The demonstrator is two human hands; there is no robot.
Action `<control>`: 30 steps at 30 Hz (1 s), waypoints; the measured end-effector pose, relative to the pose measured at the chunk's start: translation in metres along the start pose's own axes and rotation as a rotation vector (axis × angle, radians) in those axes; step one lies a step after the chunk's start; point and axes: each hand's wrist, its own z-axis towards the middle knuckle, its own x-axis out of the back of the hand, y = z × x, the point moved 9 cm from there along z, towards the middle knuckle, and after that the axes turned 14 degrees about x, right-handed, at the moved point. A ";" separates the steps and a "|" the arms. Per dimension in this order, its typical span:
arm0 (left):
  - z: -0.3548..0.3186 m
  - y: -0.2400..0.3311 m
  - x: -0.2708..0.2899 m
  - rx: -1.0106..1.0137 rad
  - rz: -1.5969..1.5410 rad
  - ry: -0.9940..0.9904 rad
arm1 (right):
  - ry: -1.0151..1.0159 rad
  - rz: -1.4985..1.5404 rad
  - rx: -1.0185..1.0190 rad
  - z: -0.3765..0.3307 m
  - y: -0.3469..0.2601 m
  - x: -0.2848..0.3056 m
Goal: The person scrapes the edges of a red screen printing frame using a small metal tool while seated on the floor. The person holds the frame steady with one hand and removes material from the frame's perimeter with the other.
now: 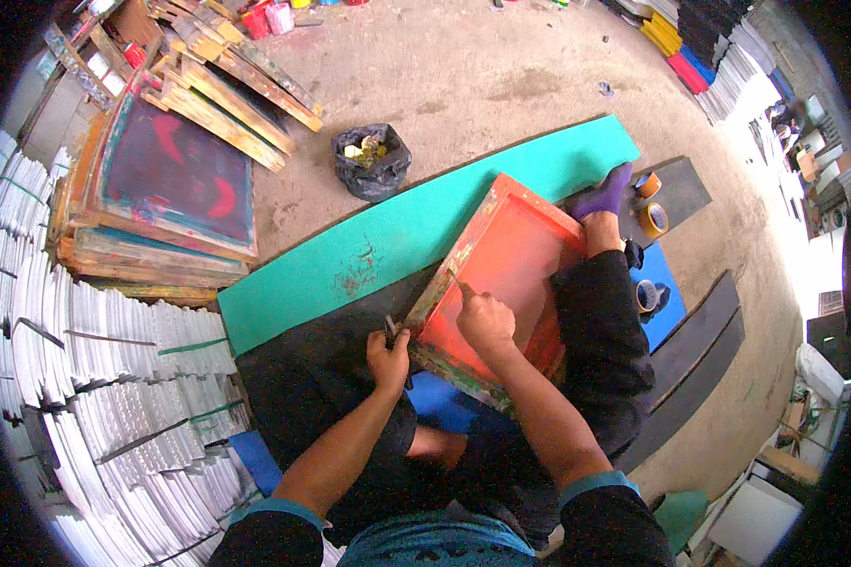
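A wooden screen-printing frame (454,260) with orange-red mesh rests tilted across my lap and against my right leg. My left hand (388,361) is closed at the frame's near left corner, around a small dark tool (390,328) with a greyish end; its kind is unclear. Over the mesh, my right hand (486,319) is closed, its front pointing to the inner edge of the frame's left bar. A thin line sticks out ahead of those fingers, too small to tell whether it is a held thing.
Under the frame lie a green foam strip (303,293) and dark mats. Tape rolls (652,220) sit by my right foot (603,194). Beyond the strip stands a black bag (372,170) of scraps. Stacked printing frames (175,180) and bundled white sheets (123,331) line the left.
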 end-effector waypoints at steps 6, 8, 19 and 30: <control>-0.001 0.009 -0.004 0.024 -0.014 0.017 | 0.097 0.349 -0.013 0.001 0.049 -0.040; -0.001 0.009 0.002 0.020 -0.017 0.046 | 0.150 0.310 0.018 -0.002 0.046 -0.046; 0.000 0.014 0.005 0.087 -0.079 0.023 | 0.008 1.731 -0.426 -0.015 0.037 -0.091; -0.004 0.019 0.009 0.145 -0.065 0.042 | 0.171 0.255 0.019 -0.006 0.024 0.020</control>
